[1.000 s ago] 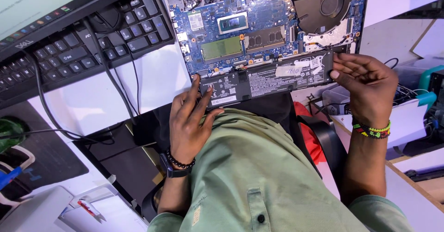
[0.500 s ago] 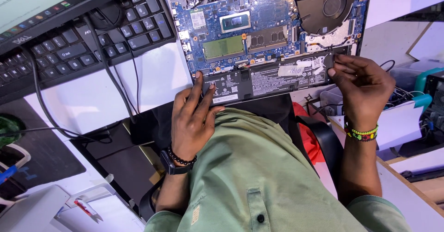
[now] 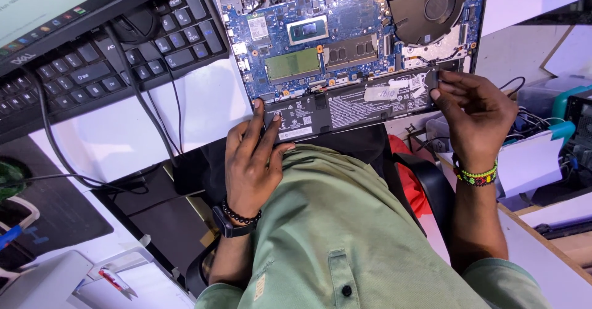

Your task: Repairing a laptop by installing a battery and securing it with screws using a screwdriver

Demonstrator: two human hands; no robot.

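We bend over an opened laptop (image 3: 351,44) on the white desk (image 3: 185,112), its base cover off and the blue board (image 3: 308,38) bare; our left hand (image 3: 250,161) lies flat at the near left corner of the long black battery (image 3: 345,105), fingers spread and pressing down on its edge, clasping nothing; our right hand (image 3: 475,115) is at the battery's far right end, thumb and forefinger pinched together on a small dark piece at that corner, though we cannot tell whether it is a tab, a plug or the battery's own edge; the battery sits in its bay along the laptop's near side, spanning the gap between our two hands. Just beyond the right-hand pinch lies the round black fan (image 3: 428,7); beyond the left fingertips sit a green memory stick (image 3: 293,64) and, further on, the shiny square processor (image 3: 308,30). Left of the left hand, a black keyboard (image 3: 105,56) lies tilted on the desk, with dark cables (image 3: 139,99) running across it toward us; a monitor (image 3: 55,7) edge shows above it. A black bead bracelet (image 3: 240,213) rings the left wrist; a green and yellow bead band (image 3: 475,176) rings the right. Our green shirt (image 3: 351,241) fills the foreground beneath both hands.
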